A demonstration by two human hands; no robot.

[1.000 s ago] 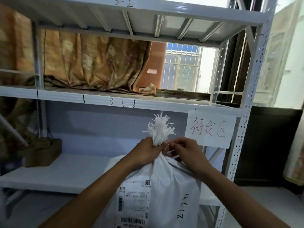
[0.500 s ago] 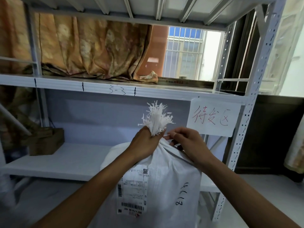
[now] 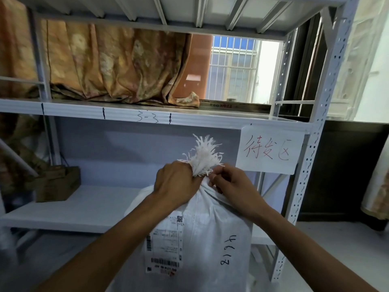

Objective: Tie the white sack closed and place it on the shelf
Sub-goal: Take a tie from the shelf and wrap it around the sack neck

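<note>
A white woven sack (image 3: pixel 210 232) with a shipping label and black handwritten numbers stands upright in front of the white metal shelf (image 3: pixel 84 205). Its mouth is gathered into a neck, with a frayed white tuft (image 3: pixel 205 155) sticking up. My left hand (image 3: pixel 175 182) grips the neck just under the tuft. My right hand (image 3: pixel 229 183) pinches the sack's neck from the right side, fingers curled. Any tie or string is hidden by the hands.
A brown cardboard box (image 3: pixel 56 183) sits on the lower shelf at the left. A paper sign with red writing (image 3: pixel 269 151) hangs from the upper shelf edge (image 3: pixel 147 116). Patterned curtain cloth (image 3: pixel 109 64) lies on the upper shelf. A perforated upright post (image 3: pixel 303 175) stands at the right.
The sack's neck and both hands have risen slightly in view as my head tilted; both hands stay at the neck, and the right fingers shift a little there.
</note>
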